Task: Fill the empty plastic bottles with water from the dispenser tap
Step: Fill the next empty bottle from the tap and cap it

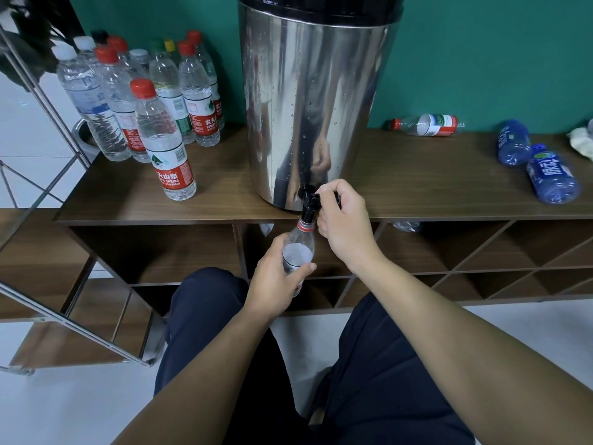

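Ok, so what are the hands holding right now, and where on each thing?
The left hand grips the clear bottle around its body, neck up under the tap. The right hand grips the tap's black handle.

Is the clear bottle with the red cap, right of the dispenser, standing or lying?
Lying: the bottle rests on its side on the shelf top.

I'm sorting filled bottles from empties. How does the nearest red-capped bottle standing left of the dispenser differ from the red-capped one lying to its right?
The standing bottle is upright and looks filled; the lying bottle is on its side by the wall and looks empty. The standing one is nearer the shelf's front edge. Both are clear, capped and red-labelled.
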Demonstrator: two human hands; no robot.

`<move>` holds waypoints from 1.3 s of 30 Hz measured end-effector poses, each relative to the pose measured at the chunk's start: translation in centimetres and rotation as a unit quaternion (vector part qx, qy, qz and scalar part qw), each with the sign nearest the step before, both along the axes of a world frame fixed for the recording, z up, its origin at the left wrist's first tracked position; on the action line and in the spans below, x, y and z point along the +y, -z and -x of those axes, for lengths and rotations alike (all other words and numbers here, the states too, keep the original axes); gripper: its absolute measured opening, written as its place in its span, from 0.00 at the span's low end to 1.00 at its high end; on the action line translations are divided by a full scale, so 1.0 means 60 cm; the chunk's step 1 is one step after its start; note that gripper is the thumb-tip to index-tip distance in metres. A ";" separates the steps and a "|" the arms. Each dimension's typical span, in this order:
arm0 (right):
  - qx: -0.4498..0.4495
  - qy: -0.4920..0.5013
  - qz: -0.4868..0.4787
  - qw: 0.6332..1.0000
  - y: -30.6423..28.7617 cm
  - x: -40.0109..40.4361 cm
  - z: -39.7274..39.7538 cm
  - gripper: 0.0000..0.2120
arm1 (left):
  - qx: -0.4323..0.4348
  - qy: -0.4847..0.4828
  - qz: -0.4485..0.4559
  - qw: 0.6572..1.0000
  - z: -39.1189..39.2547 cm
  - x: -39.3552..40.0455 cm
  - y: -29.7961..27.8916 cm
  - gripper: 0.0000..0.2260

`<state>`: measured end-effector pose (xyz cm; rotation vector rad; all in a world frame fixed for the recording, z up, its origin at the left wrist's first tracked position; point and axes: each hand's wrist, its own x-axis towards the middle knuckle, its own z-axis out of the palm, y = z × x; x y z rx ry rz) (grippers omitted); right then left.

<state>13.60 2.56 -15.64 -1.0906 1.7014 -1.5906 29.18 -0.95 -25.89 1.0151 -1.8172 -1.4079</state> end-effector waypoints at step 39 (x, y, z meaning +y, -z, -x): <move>0.004 0.004 0.003 1.000 -0.001 -0.001 -0.001 0.11 | 0.004 0.006 0.000 1.000 0.001 0.003 -0.004 0.26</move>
